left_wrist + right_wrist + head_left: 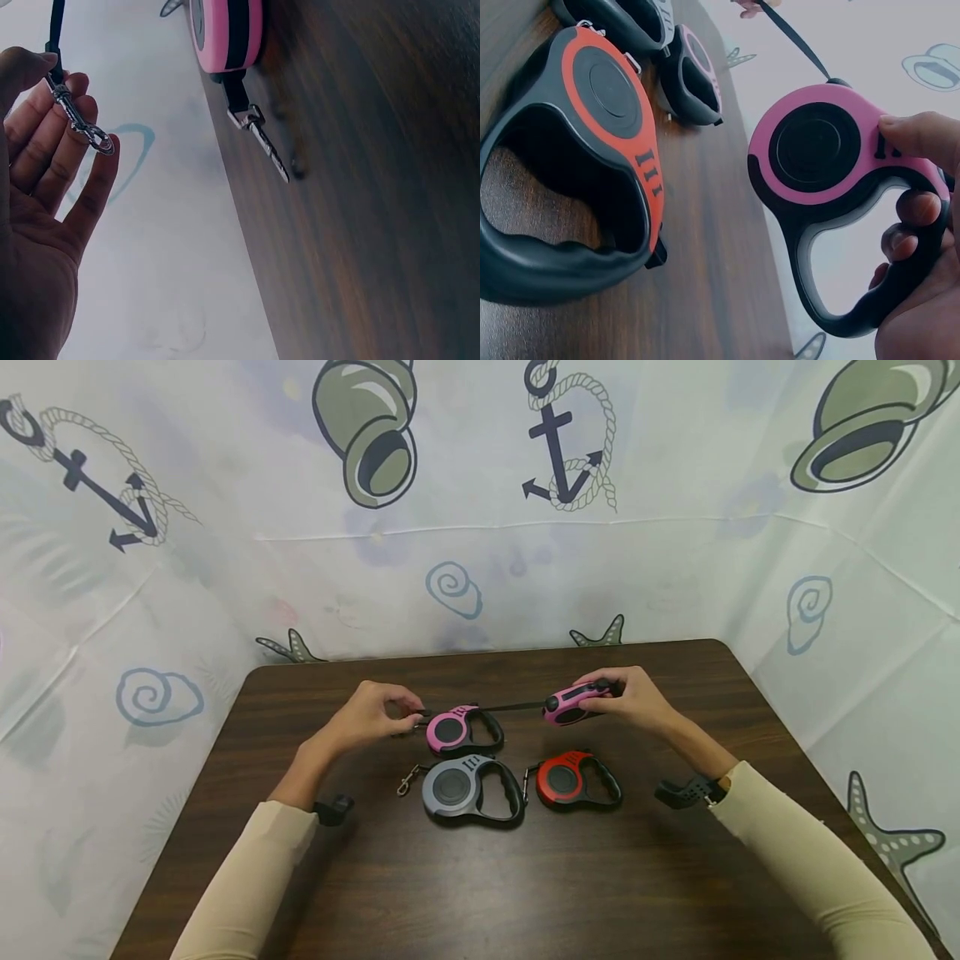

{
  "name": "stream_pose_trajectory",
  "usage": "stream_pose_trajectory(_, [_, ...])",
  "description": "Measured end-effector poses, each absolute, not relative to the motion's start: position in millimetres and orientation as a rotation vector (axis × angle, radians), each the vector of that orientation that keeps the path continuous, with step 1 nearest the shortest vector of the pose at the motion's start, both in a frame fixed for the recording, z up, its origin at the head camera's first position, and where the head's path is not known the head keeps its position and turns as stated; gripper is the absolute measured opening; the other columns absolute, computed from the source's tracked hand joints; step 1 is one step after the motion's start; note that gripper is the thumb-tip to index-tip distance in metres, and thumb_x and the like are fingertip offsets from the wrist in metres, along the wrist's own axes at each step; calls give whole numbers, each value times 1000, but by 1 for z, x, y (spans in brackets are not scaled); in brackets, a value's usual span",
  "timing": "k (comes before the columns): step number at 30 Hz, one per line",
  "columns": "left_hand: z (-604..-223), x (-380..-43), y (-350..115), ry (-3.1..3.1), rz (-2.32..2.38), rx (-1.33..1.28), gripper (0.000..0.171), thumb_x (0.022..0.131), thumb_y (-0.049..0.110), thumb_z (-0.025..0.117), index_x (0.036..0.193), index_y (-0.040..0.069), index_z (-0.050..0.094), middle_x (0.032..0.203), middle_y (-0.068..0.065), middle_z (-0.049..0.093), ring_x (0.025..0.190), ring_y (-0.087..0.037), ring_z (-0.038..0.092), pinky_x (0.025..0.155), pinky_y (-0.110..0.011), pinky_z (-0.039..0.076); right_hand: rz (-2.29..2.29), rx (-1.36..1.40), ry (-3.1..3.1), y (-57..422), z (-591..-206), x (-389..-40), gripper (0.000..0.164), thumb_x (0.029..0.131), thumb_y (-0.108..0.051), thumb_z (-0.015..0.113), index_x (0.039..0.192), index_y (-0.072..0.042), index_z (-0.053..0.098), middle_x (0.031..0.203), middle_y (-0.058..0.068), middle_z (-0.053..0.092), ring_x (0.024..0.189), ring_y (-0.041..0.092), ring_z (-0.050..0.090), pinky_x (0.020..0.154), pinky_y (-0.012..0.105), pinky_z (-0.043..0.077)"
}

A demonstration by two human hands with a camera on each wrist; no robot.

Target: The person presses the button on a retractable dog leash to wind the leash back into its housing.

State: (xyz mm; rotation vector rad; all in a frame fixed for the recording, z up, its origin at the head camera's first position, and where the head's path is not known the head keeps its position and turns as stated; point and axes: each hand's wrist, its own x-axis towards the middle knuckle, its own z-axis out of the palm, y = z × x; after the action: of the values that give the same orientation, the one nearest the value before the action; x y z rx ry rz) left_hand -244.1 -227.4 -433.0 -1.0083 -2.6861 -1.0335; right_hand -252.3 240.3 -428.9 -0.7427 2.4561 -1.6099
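My right hand [633, 695] grips the black handle of a pink retractable dog leash [817, 142], its thumb on the pink casing. A dark strap [795, 39] runs out of that leash, stretched across to my left hand [372, 717]. In the left wrist view, the left thumb and fingers pinch the strap's end just above a silver clip [73, 112], which lies along the fingers. A second pink leash [450, 729] rests on the table below the strap, its own metal clip [266, 146] hanging out at its end.
Nearer on the brown table [480, 893] lie a grey leash [452, 785] with a metal clip [406, 781] at its left and a red leash [562, 778] to its right. A patterned cloth [480, 460] hangs behind the table.
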Motion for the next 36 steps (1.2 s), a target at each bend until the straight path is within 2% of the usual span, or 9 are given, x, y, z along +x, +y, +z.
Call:
stream_pose_trajectory(7, [-433, -241, -221, -2682, -1040, -1024, 13, 88, 7, 84, 101, 8, 81, 87, 2, 77, 81, -22, 71, 75, -42, 56, -1627, -765, 2424, 232, -434, -254, 34, 92, -7, 82, 124, 0, 75, 112, 21, 74, 79, 16, 64, 63, 30, 55])
stream_pose_trajectory(13, [-432, -239, -214, -2724, -1043, -1010, 14, 87, 6, 84, 100, 9, 81, 86, 5, 77, 80, -12, 70, 75, -43, 57, -1643, -768, 2402, 225, -436, -253, 34, 92, -6, 81, 125, 0, 75, 112, 21, 74, 80, 17, 64, 65, 34, 55])
stream_pose_trajectory(20, [-434, -238, -209, -2729, -1111, -1002, 12, 88, 6, 84, 99, 10, 81, 86, 5, 77, 80, -11, 69, 75, -58, 57, -1636, -773, 2381, 216, -437, -254, 33, 93, -8, 81, 125, -2, 75, 113, 19, 74, 83, 19, 65, 69, 37, 58])
stream_pose_trajectory(28, [-436, -237, -201, -2702, -1095, -1014, 13, 88, 7, 85, 99, 10, 81, 86, 4, 77, 79, -10, 69, 72, -39, 56, -1654, -761, 2341, 206, -439, -253, 32, 92, -9, 82, 124, -4, 76, 113, 18, 74, 84, 21, 66, 70, 33, 57])
stream_pose_trajectory(36, [-438, -237, -190, -2703, -1167, -1043, 12, 89, 6, 83, 101, 8, 81, 90, 1, 78, 82, -11, 71, 76, -55, 59, -1674, -773, 2317, 198, -438, -252, 33, 92, -8, 82, 124, -3, 76, 114, 19, 74, 87, 22, 67, 72, 29, 57])
